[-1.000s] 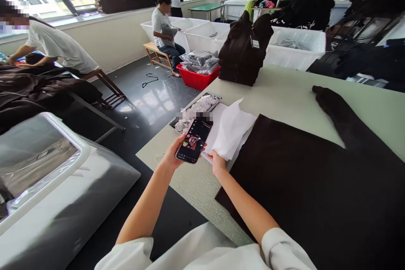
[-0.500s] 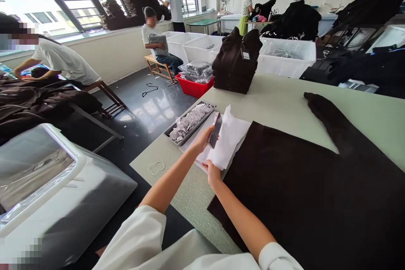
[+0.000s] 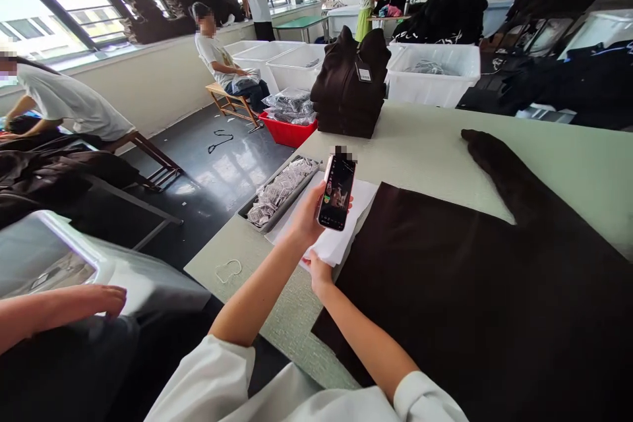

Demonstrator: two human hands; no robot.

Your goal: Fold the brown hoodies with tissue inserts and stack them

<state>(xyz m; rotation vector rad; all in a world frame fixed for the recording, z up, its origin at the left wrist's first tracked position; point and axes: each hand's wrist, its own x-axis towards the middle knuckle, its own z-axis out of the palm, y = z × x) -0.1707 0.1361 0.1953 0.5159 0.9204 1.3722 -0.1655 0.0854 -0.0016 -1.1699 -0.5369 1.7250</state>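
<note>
Now turning black rectangular glass phone face-on to you, left hand gripping; only right hand pinching white paper sheets.

- The person wears a loose, off-white top, its cloth plain and falling in soft folds with pale grey shading.
- The left sleeve is short, wide and of the same off-white cloth, creased near its hem.
- The right sleeve matches it in colour, with a broad, rumpled edge.
- Both forearms are bare below the hems, slender and narrowing toward the wrists.
- The left hand and right hand are ungloved.
</note>
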